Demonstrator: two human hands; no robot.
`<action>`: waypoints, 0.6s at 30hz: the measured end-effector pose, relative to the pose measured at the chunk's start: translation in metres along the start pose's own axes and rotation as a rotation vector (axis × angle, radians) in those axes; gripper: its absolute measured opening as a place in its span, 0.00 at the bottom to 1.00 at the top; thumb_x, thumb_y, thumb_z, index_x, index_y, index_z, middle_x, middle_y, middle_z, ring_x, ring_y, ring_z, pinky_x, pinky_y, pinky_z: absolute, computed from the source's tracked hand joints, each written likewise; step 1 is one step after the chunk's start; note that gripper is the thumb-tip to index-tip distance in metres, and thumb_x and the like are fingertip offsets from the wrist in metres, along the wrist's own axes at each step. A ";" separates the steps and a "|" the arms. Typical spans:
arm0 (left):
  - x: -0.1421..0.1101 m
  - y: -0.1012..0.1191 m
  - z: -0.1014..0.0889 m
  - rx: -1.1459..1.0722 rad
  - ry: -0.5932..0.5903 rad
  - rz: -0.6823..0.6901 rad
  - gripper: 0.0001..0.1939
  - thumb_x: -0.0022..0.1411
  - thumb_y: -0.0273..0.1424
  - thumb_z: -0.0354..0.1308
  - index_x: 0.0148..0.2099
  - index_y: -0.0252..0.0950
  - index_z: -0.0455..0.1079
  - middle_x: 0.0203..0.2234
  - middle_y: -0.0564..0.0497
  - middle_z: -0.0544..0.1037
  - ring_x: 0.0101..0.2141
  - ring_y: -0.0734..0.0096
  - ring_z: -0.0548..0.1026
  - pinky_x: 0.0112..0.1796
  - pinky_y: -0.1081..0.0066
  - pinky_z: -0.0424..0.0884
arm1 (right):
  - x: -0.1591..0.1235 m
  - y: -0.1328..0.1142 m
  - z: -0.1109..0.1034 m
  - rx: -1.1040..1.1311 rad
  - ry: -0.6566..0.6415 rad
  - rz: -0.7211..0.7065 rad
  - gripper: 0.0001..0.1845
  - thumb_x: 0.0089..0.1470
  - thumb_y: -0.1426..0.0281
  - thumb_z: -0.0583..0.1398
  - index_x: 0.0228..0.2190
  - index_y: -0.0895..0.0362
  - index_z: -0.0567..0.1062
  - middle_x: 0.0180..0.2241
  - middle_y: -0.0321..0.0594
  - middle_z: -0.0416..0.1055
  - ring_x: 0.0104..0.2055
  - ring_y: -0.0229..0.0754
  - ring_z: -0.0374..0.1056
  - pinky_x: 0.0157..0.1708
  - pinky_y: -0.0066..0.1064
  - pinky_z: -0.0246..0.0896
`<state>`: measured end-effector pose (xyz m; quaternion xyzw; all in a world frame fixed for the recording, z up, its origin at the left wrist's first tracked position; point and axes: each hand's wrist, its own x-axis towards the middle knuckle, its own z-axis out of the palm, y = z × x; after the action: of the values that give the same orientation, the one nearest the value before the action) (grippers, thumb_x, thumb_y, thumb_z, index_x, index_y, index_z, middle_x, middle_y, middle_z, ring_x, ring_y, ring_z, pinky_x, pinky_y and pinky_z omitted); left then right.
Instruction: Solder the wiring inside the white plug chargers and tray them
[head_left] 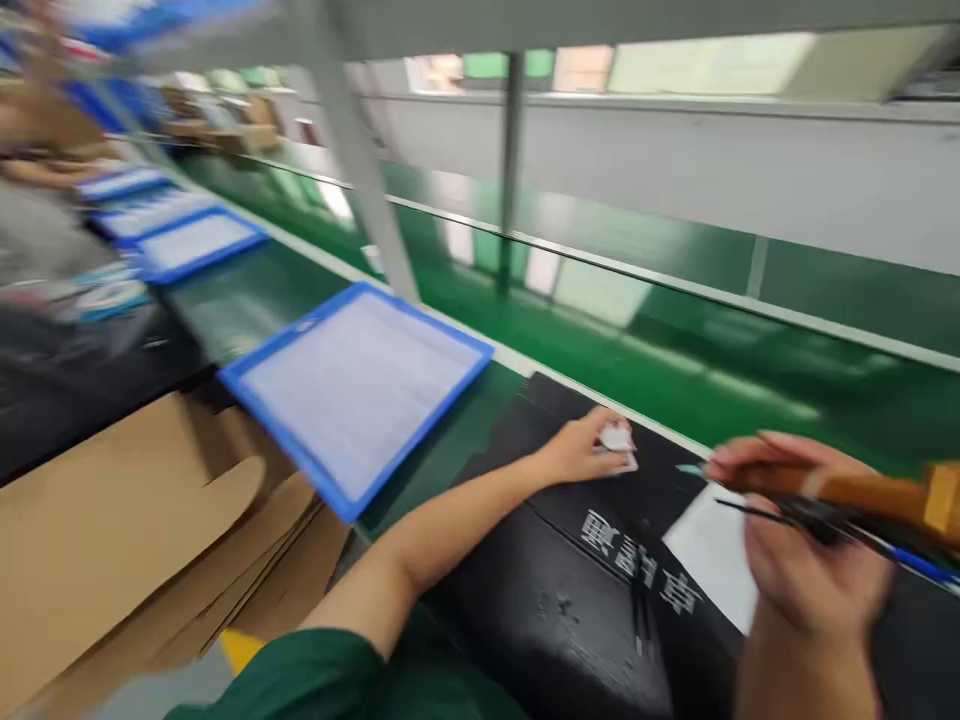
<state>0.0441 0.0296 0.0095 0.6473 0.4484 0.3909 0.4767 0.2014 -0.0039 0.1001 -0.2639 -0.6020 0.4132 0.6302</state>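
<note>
My left hand (581, 450) is closed on a small white part (616, 438), resting low over the black mat (555, 590). To the right, my right hand (817, 560) wraps around a thin dark-tipped tool (814, 518) with blue further back. An orange-brown bar-like piece (862, 490) also passes through that hand; blur hides its exact kind. Beneath the right hand lies a white sheet (712, 550), partly covered by it. White printed characters (637, 560) mark the mat between my forearms.
A blue-rimmed tray (360, 390) with a whitish inside lies left of the mat, and similar trays (199, 243) stand farther along. Brown cardboard sheets (112, 520) lean at lower left. A grey post (360, 150) rises behind the bench, beside a green belt (570, 320). Another person's arm (45, 172) shows far left.
</note>
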 end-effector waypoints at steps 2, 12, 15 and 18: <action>0.005 -0.010 -0.003 -0.063 -0.017 0.047 0.19 0.55 0.25 0.59 0.48 0.36 0.60 0.39 0.48 0.79 0.39 0.70 0.78 0.44 0.68 0.73 | -0.006 0.005 -0.015 -0.125 0.049 -0.051 0.21 0.44 0.63 0.71 0.41 0.51 0.76 0.31 0.37 0.73 0.30 0.41 0.68 0.30 0.34 0.67; 0.002 -0.004 -0.002 0.029 0.012 0.066 0.18 0.55 0.30 0.59 0.47 0.37 0.59 0.34 0.53 0.78 0.35 0.73 0.75 0.41 0.71 0.70 | -0.004 0.010 -0.019 -0.241 0.033 -0.067 0.21 0.48 0.59 0.67 0.45 0.45 0.74 0.34 0.34 0.73 0.31 0.41 0.68 0.30 0.36 0.66; 0.004 -0.007 -0.002 0.053 -0.001 0.062 0.17 0.54 0.26 0.54 0.48 0.37 0.58 0.35 0.53 0.78 0.33 0.75 0.74 0.38 0.73 0.69 | -0.005 0.010 -0.022 -0.236 0.029 -0.060 0.20 0.49 0.61 0.67 0.46 0.45 0.74 0.34 0.34 0.74 0.31 0.42 0.68 0.31 0.37 0.66; 0.003 -0.005 -0.007 0.095 -0.075 0.079 0.21 0.54 0.25 0.51 0.51 0.36 0.58 0.37 0.51 0.78 0.33 0.74 0.73 0.37 0.72 0.68 | -0.003 0.009 -0.020 -0.228 0.014 -0.073 0.20 0.50 0.62 0.67 0.46 0.44 0.74 0.34 0.34 0.73 0.32 0.41 0.67 0.32 0.37 0.66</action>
<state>0.0372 0.0350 0.0070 0.7006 0.4225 0.3633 0.4458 0.2192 0.0012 0.0884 -0.3148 -0.6499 0.3169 0.6148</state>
